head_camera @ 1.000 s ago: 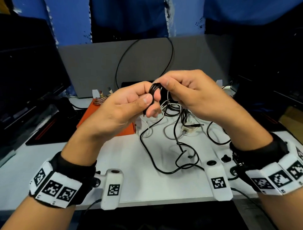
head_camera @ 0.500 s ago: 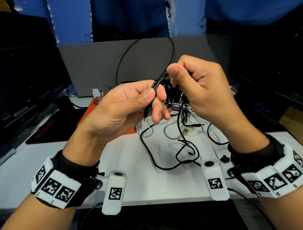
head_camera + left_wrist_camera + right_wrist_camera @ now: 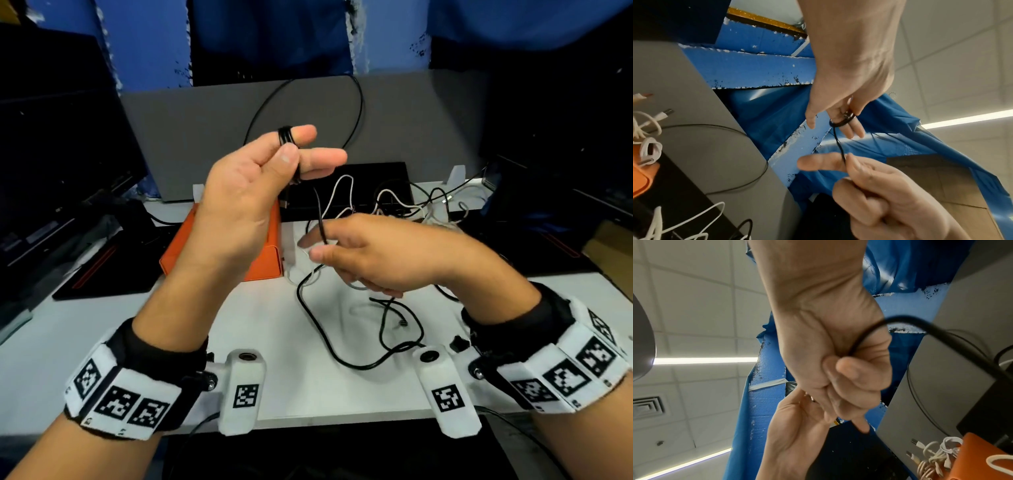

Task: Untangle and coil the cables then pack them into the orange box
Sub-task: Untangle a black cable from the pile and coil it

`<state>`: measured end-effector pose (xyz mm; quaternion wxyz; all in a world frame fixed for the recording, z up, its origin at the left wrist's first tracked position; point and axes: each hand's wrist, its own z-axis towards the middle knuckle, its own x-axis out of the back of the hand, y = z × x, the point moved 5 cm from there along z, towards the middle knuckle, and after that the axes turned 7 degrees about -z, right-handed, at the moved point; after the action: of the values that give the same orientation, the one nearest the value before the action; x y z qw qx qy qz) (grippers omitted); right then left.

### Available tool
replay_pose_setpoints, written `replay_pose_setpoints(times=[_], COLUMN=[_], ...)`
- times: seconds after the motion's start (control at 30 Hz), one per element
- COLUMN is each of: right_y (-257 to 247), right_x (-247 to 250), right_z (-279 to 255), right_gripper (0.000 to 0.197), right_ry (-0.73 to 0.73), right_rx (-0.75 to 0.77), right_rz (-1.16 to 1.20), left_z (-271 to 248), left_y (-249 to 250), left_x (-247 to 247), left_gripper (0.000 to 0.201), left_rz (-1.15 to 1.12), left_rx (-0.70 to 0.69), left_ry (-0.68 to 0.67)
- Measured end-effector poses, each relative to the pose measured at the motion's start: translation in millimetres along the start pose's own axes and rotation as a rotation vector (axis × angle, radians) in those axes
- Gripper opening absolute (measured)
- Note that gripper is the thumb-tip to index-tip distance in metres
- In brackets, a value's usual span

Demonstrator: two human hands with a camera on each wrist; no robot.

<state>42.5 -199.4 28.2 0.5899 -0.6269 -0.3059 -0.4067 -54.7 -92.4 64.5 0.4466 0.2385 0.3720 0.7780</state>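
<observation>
Pinching black cable (image 3: 320,219) btwn thumb and forefinger, right hand (image 3: 387,253) sits low over the table (image 3: 102,342) in the head view. Left hand (image 3: 253,192) is up high, two fingers straight w/ tight black turns (image 3: 285,135) wrapped round them, thumb pressing the turns. Orange box (image 3: 270,257) just behind the left wrist. Plenty of black slack loose on the table, white cables (image 3: 346,192) tangled at the back.

Left wrist cam: coil (image 3: 844,119) rings two fingers, strand drops straight to the right thumb-forefinger pinch, other right fingers curled in.

Right wrist cam: cable (image 3: 863,337) runs thru the closed fist. Some white cables (image 3: 941,451) bundled at the box (image 3: 982,451). Judgement: early-mid, one coil under way, most left.
</observation>
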Motion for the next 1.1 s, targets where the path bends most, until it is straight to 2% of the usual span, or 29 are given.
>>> replay_pose_setpoints(times=[0.1,0.17,0.2,0.27,0.37,0.43,0.57,0.7,0.83,1.0,1.1], right_y=[-7.1,-8.9,-7.5,-3.1,-1.3,-2.0,-7.1,-10.3,-7.3,-7.2,-7.3], right_x=[5.1,18.4,27.4,43.1,49.5,44.5,37.4,34.5,34.1,36.4,34.8], right_z=[-5.7,-9.8,-12.5,-16.3,-16.5,-11.7,-6.7,-5.3,-4.6,-4.5,-4.8], right_gripper=[0.031,0.030,0.029,0.029,0.021,0.018,0.018,0.033,0.035,0.031,0.032], right_ry=[-0.016,0.079,0.161,0.338,0.519,0.570,0.557,0.543,0.532,0.588,0.542], right_rx=[0.077,0.113,0.123,0.117,0.112,0.145,0.179,0.210,0.181,0.199,0.220], right_rz=[-0.055,0.012,0.022,0.020,0.079,0.143,0.168,0.205,0.132,0.178,0.271], left_z=[-1.1,-3.5,-4.7,-7.4,-9.1,-9.2,-7.3,-8.7,-7.9,-5.1,-7.4], left_y=[-7.4,-12.2,-12.4,-9.9,-3.1,-3.3,-5.7,-12.8,-13.7,-15.4,-17.0], left_x=[-1.1,-1.1,-0.8,-0.9,-0.8,0.0,-0.7,-11.6,-10.8,-11.8,-19.4], left_gripper=[0.033,0.032,0.031,0.028,0.029,0.028,0.020,0.019,0.030,0.028,0.030], left_rz=[0.332,0.515,0.536,0.405,0.281,0.228,-0.013,-0.190,-0.160,-0.250,-0.320], left_rx=[0.042,0.075,0.104,0.177,0.195,0.194,0.190,0.235,0.259,0.201,0.224], left_ry=[-0.161,-0.297,-0.358,-0.443,-0.488,-0.499,-0.458,-0.435,-0.389,-0.247,-0.291])
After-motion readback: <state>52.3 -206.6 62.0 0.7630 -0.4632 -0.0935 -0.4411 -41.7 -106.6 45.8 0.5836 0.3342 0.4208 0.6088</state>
